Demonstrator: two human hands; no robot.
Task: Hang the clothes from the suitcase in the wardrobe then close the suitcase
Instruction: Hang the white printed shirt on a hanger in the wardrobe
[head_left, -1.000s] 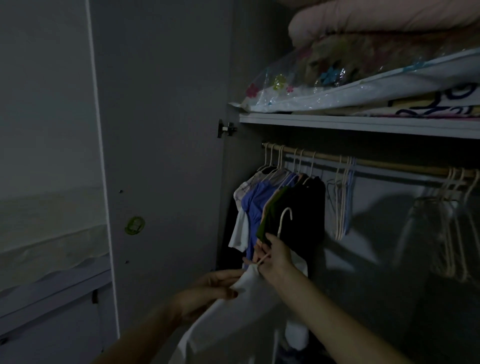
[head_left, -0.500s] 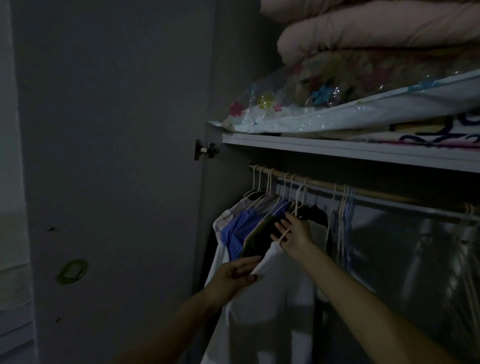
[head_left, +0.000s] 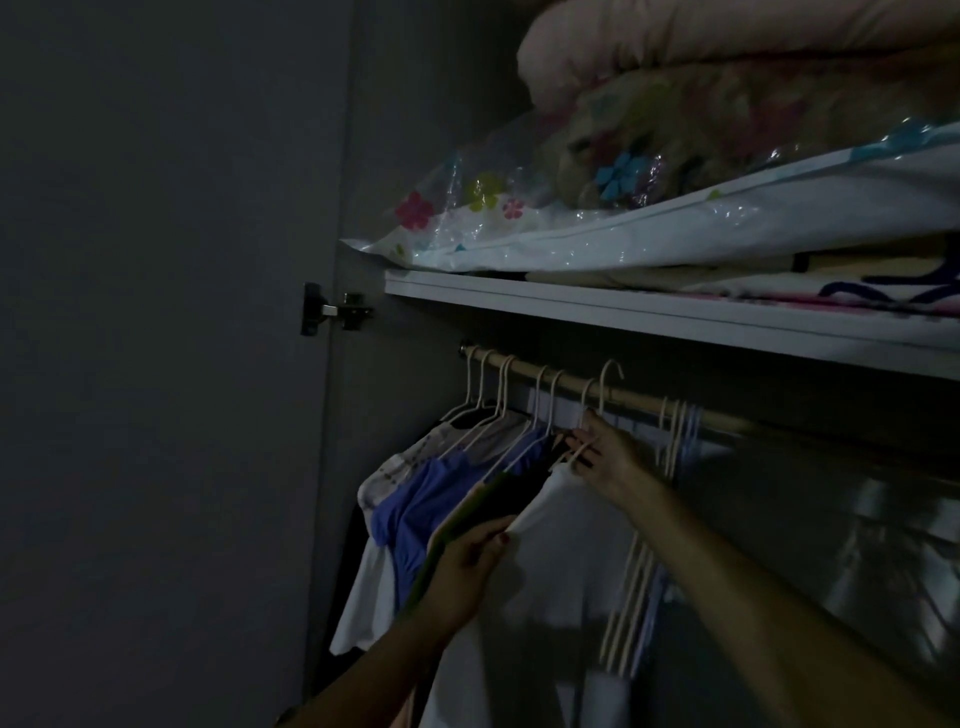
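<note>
A white shirt (head_left: 561, 561) hangs on a pale hanger whose hook (head_left: 609, 382) sits at the wooden wardrobe rail (head_left: 634, 396). My right hand (head_left: 605, 454) grips the hanger's neck just under the rail. My left hand (head_left: 467, 566) pinches the shirt's left shoulder edge lower down. Left of it, several clothes hang on the rail: a blue top (head_left: 431, 504), a green and a black garment, and a patterned white one (head_left: 389, 475). The suitcase is out of view.
The open wardrobe door (head_left: 166, 364) with its hinge (head_left: 332, 312) stands at the left. A shelf (head_left: 649, 317) above the rail carries bagged bedding (head_left: 675, 208) and quilts. Several empty hangers (head_left: 670, 447) hang right of my right hand.
Both hands have lifted the white shirt upward; the hanger's hook has risen from below the hanging clothes to the rail. The view has moved closer and further right.
</note>
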